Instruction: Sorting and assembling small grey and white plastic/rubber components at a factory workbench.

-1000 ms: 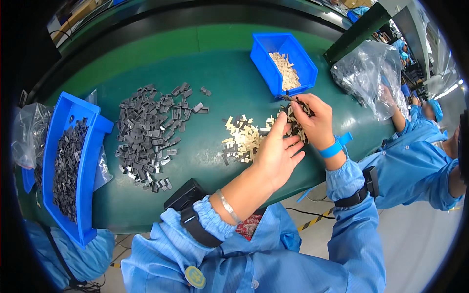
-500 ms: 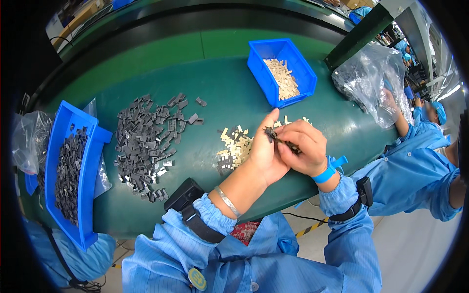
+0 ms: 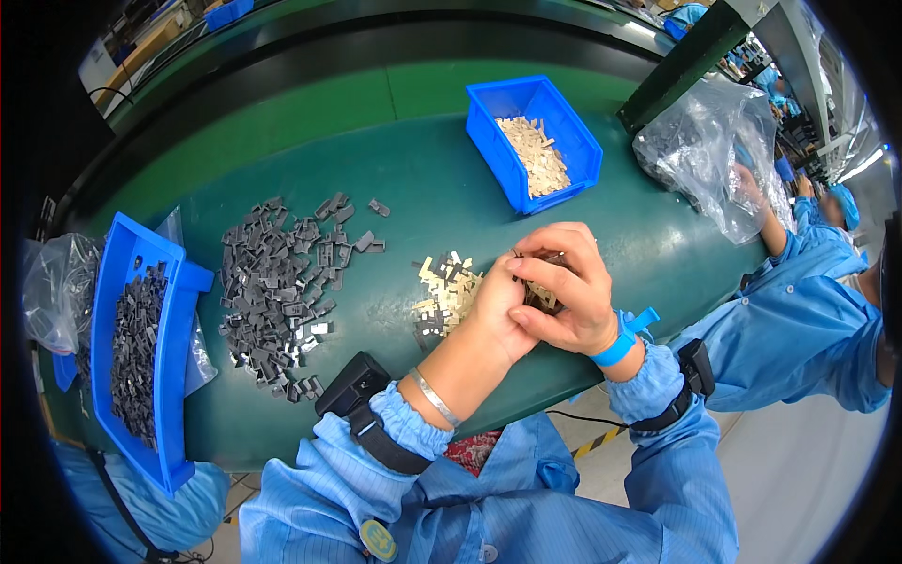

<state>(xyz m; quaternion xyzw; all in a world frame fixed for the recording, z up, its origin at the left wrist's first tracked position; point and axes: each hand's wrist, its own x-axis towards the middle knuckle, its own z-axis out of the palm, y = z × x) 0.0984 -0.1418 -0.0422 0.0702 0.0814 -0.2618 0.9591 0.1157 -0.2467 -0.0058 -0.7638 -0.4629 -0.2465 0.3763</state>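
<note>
My left hand (image 3: 498,315) and my right hand (image 3: 573,291) meet over the near part of the green table. The right one is closed, its bent fingers and thumb pinching over the left palm. Small dark plastic parts (image 3: 542,297) show between the two hands; their exact shape is hidden. Most of the left fingers are covered by the right hand. Just left of my hands lies a pile of small cream pieces (image 3: 451,287), with some dark grey parts mixed in at its near side.
A large heap of dark grey plastic parts (image 3: 277,282) spreads over the table's left. Beyond it stands a blue bin (image 3: 174,376) of dark parts. Another blue bin (image 3: 507,169) at the back holds cream pieces. A clear plastic bag (image 3: 705,141) and a co-worker's arm (image 3: 780,240) are at right.
My right fingers have closed further over the left palm, now covering the left thumb and most of the dark parts that showed there. The view has shifted slightly.
</note>
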